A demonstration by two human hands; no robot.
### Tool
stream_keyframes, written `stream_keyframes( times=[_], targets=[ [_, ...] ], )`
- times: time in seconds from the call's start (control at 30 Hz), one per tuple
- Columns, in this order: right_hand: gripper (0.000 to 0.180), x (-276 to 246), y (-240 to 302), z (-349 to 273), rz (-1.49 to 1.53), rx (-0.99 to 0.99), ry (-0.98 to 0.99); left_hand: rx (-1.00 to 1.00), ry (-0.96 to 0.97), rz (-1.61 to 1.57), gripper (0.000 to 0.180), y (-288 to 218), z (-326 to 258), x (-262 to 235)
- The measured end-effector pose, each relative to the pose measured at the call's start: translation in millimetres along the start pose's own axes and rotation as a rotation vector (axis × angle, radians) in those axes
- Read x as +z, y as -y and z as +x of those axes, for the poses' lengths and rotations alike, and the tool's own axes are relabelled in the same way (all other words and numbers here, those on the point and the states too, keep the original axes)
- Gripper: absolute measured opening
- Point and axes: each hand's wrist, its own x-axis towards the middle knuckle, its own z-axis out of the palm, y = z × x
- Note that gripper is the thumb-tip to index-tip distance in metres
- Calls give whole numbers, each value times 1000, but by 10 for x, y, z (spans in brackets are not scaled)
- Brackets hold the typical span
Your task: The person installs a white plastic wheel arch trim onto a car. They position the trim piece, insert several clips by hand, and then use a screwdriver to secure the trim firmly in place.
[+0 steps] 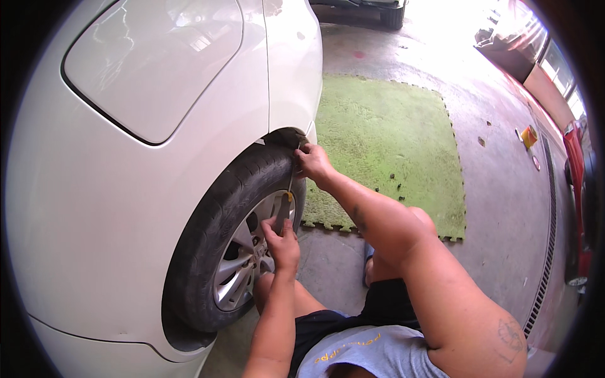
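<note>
My left hand (pixel 282 244) is closed round the dark handle of a screwdriver (pixel 284 206), which has a yellow collar. Its thin metal shaft points up past the tyre (pixel 217 208) to the front edge of the wheel arch. There, my right hand (pixel 314 165) has its fingers bent together beside the shaft and against the dark arch liner (pixel 287 137). What those fingertips grip is hidden. Just left of my left hand is the silver alloy wheel (pixel 242 258), fitted on the white car (pixel 170 189).
A green foam mat (pixel 391 138) with toothed edges lies ahead on the concrete floor, several small black pieces (pixel 392 177) on it. A yellow-and-red can (pixel 529 136) stands at the right near a drain grate (pixel 543 277). A red vehicle (pixel 578 189) is at the far right.
</note>
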Motion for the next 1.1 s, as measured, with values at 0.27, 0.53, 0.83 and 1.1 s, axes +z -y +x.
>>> stream_keyframes(
  times=[0.27, 0.53, 0.83, 1.1],
  targets=[
    [27, -54, 23, 71, -36, 58, -2, -421, 46, -370, 40, -66, -91, -17],
    [29, 10, 22, 68, 88, 60, -31, -660, 422, -863, 42, 92, 166, -310],
    [25, -28, -9, 163, 4, -4, -94, 202, -9, 176, 36, -47, -34, 43],
    [27, 31, 11, 81, -144, -48, -109, -820, 588, -1202, 54, 45, 220, -388]
  ],
)
